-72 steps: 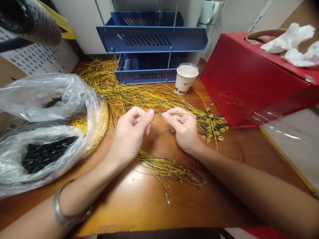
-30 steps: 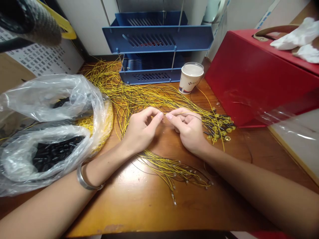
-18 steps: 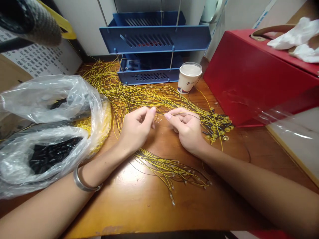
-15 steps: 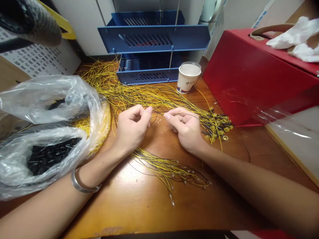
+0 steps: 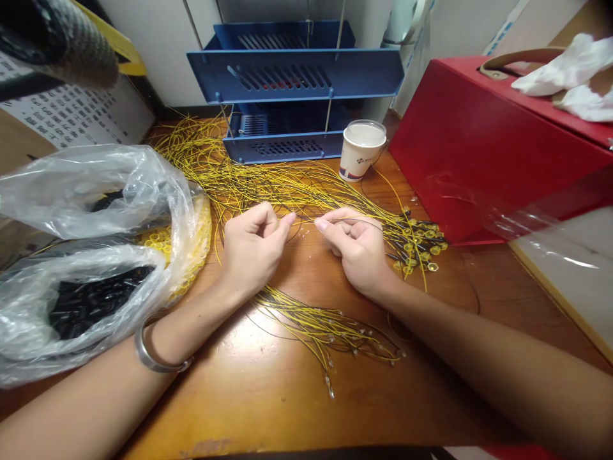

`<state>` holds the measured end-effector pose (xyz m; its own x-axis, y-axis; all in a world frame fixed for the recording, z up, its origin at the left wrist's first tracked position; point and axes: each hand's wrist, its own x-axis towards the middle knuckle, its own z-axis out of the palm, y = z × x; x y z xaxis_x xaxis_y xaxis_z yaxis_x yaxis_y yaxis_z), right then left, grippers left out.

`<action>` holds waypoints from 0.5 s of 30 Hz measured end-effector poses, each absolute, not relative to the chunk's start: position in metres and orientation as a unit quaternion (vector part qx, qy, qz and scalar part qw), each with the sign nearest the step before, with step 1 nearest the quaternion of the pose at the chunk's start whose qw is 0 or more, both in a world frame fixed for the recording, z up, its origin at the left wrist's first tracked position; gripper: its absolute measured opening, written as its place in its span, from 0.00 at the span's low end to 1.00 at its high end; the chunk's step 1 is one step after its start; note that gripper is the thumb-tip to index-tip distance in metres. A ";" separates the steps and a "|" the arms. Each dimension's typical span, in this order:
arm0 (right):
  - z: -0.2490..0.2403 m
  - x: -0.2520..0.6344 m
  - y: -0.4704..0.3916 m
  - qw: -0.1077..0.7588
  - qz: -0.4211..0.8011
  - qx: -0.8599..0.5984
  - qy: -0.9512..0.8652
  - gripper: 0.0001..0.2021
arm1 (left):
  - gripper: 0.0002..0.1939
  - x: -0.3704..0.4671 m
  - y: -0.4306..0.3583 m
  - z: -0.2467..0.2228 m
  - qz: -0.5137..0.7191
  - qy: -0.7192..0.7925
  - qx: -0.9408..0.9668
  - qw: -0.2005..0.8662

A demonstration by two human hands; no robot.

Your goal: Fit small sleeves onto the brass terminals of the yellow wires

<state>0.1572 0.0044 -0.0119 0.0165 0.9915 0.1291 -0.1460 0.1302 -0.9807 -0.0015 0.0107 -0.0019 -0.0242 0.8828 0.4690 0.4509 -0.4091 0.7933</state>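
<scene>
Head view shows the thin wire (image 5: pixel 306 221) running crosswise above the table (image 5: pixel 258 402), pinched between thumb and fingers by the left hand (image 5: pixel 253 246) and right hand (image 5: pixel 358 249). It looks yellow (fine detail blurs). Glossy brown wood lies below; a paper cup (image 5: pixel 358 153) stands near a red box (image 5: pixel 464 147).

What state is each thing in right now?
Left hand: pinched, grip unclear
Right hand: pinching a wire
Rear wires: tangled, heaped
Front wires: loosely bunched
Front bag: open, black parts inside
Cup: upright, contents unclear
Red box: closed
Tissues: crumpled, on red box
Tray rack: upright
</scene>
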 end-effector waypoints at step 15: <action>-0.012 0.159 0.004 0.562 0.497 -0.426 -0.505 0.09 | 0.12 0.003 0.009 0.000 0.528 0.412 0.664 0.333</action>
